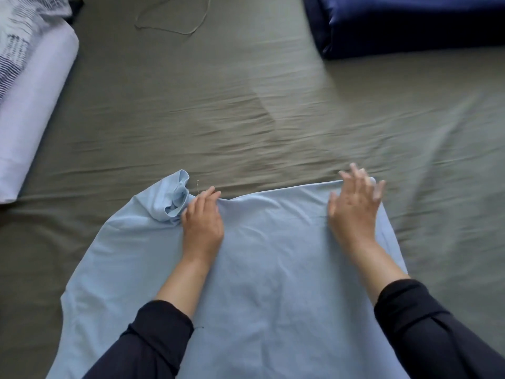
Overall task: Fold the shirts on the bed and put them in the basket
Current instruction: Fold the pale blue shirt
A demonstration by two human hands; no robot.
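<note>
A light blue shirt (273, 269) lies spread flat on the olive-green bed sheet (246, 119), filling the lower middle of the view. Its left sleeve (172, 198) is bunched up near the far edge. My left hand (203, 217) rests on the shirt beside that sleeve, its fingers curled down onto the cloth at the far edge. My right hand (355, 203) lies near the shirt's far right corner with fingers spread and straight; it is blurred. No basket is in view.
A white bolster with a striped pillow (24, 77) lies along the left edge. A dark blue satin pillow (410, 23) sits at the far right. A thin cord (175, 26) loops on the sheet at the far middle.
</note>
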